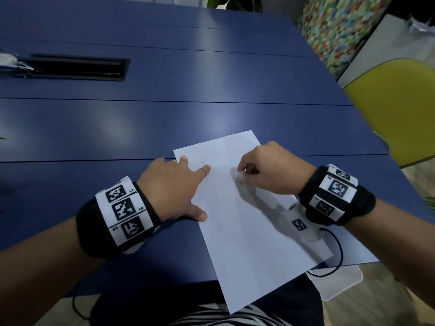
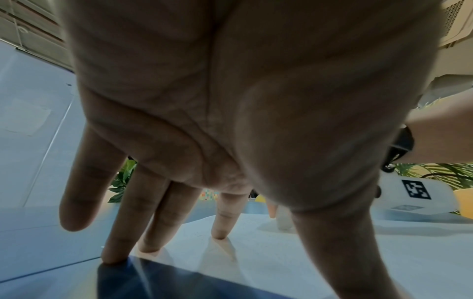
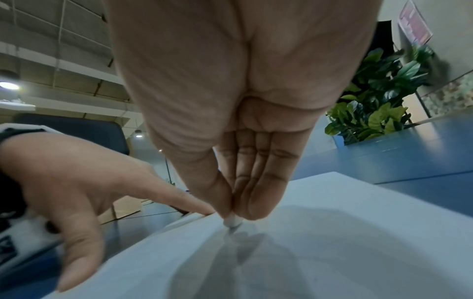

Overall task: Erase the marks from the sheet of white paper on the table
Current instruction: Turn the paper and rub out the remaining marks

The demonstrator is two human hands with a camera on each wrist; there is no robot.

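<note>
Head camera view: a sheet of white paper (image 1: pixel 247 220) is lying at an angle on a dark blue table (image 1: pixel 164 114), its near corner hanging past the table edge over the person's lap. Only very faint marks are showing on it, too pale to make out.

The left hand (image 1: pixel 171 187) is resting flat with its fingers spread. The index finger and thumb are pressing on the paper's left edge, while the other fingertips are touching the bare table just beside it. From the left wrist view, the straight fingers (image 2: pixel 128 232) are reaching down to the surface.

The right hand (image 1: pixel 270 168) is hovering over the upper middle of the sheet with its fingers bunched together. It is pinching a small white eraser (image 3: pixel 232 222) between thumb and fingertips, and the eraser's tip is touching the paper. In the head view the eraser is blurred.

Both wrists are wearing black bands with white coded tags (image 1: pixel 124 208). A white camera unit (image 1: pixel 299 222) under the right wrist is sitting just above the paper's right edge, with a black cord looping from it.

Farther back on the left, a long black recessed tray (image 1: pixel 75 69) is set into the tabletop; something silvery is lying at its left end, too blurred to identify. A yellow-green chair (image 1: pixel 400 109) is standing at the table's right side, and green leafy plants (image 3: pixel 379 97) are growing beyond the far edge.
</note>
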